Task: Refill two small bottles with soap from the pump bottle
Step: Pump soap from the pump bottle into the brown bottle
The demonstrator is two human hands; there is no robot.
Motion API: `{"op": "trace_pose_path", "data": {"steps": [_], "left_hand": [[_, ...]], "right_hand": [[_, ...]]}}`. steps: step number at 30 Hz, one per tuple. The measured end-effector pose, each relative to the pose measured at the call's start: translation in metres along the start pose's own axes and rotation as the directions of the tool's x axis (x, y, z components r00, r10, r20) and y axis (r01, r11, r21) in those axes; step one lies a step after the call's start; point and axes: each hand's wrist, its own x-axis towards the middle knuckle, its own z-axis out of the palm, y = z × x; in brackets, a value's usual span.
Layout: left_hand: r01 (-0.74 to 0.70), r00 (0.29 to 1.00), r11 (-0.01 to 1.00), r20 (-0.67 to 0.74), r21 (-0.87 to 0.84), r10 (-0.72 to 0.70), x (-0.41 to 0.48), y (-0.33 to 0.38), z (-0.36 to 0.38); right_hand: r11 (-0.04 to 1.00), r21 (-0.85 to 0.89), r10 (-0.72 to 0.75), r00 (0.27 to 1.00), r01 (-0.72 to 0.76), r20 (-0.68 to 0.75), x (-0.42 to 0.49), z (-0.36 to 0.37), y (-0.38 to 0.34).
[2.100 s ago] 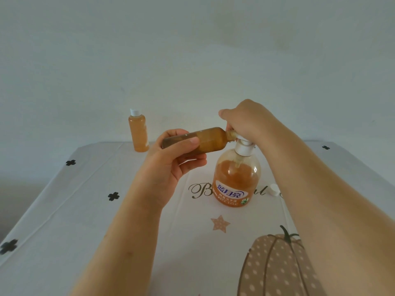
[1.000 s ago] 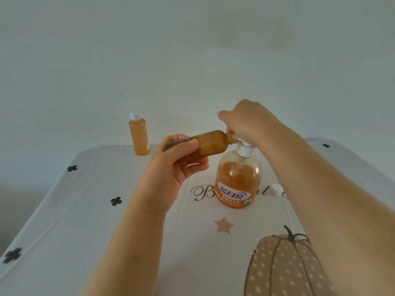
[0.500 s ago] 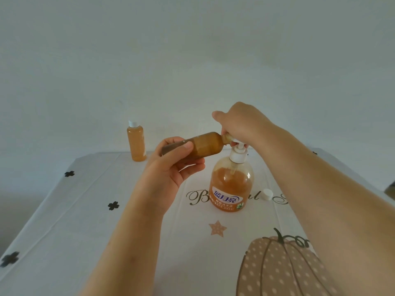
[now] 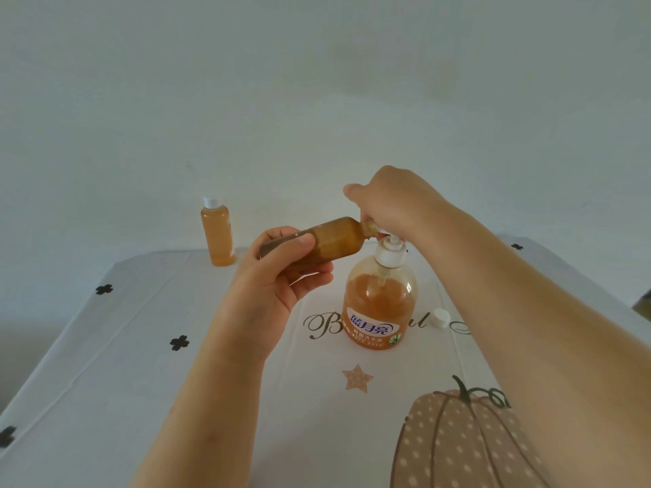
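The orange pump bottle stands mid-table, its white pump stem raised. My right hand sits over the pump head, fingers curled round it; the head itself is hidden under the hand. My left hand grips a small uncapped bottle full of amber soap, tilted almost flat, with its mouth against the pump spout. A second small bottle, capped white and full, stands upright at the far left of the table.
A loose white cap lies on the white printed tablecloth to the right of the pump bottle. A plain wall rises just behind the table's far edge. A pumpkin print covers the near right.
The pump stem has come up from its pressed-down position, and my right hand has risen with it. The small bottle stays at the spout. The camera has shifted slightly.
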Motion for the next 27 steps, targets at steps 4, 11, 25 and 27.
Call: {"op": "trace_pose_path", "data": {"steps": [4,11,25,27], "left_hand": [[0.01,1.0,1.0,0.004,0.026,-0.01,0.003,-0.002,-0.004],[0.023,1.0,1.0,0.0,0.021,-0.023,0.003,-0.004,-0.006],[-0.007,0.999,1.0,0.036,-0.015,0.007,-0.002,0.004,0.002],[-0.01,0.999,1.0,0.034,-0.005,0.01,-0.002,0.004,0.002]], "right_hand": [[1.0,-0.001,-0.003,1.0,0.003,0.002,0.006,0.009,0.006],[1.0,0.004,0.02,0.999,-0.02,0.041,0.007,0.013,0.008],[0.998,-0.055,0.011,1.0,-0.011,0.002,0.001,-0.007,-0.002],[0.998,-0.06,0.007,1.0,-0.007,0.004,0.0,-0.007,-0.001]]}}
